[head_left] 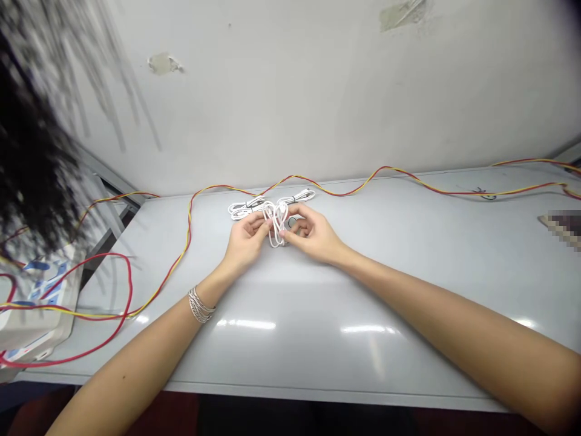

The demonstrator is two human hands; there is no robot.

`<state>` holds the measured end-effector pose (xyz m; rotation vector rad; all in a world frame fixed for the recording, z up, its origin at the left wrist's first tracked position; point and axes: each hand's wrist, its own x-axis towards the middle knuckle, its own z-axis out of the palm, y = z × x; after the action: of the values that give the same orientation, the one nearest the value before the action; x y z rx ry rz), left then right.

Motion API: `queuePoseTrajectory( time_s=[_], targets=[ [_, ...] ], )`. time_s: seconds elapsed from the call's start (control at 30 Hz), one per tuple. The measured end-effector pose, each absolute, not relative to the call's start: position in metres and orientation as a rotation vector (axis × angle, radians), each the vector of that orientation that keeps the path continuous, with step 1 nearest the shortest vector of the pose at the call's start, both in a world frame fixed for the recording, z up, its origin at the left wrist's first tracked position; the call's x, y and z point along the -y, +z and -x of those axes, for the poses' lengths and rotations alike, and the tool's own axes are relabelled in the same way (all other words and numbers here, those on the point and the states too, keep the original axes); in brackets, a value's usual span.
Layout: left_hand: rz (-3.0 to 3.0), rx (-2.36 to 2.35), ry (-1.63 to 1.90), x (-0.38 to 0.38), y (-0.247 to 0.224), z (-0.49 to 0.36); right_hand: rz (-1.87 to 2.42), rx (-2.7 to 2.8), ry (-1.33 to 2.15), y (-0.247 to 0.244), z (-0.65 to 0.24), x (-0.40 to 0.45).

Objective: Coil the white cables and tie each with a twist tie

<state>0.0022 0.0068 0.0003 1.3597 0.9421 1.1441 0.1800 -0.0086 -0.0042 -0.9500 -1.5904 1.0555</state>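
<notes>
A looped white cable is held upright between both hands, above the middle of the grey table. My left hand pinches its left side between thumb and fingers, a silver bracelet on that wrist. My right hand grips the cable's right side, its fingers curled behind. Just beyond the hands lie two more bundled white cables, one at the left and one at the right, each with a dark tie. A small round object shows partly between the fingers of my right hand.
A red and yellow twisted wire runs along the table's back edge and down the left side. White power strips with a red cable sit at the far left. Dark hair blurs the upper left. A pixelated object lies far right.
</notes>
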Motion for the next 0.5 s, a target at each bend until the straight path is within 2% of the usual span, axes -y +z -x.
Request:
queuePoseTrajectory(
  time_s=[0.5],
  targets=[
    [-1.368,-1.044,1.178,-0.0057,0.0017,-0.0007,1.006,1.379,1.052,-0.0099,-0.1783,0.0026]
  ],
)
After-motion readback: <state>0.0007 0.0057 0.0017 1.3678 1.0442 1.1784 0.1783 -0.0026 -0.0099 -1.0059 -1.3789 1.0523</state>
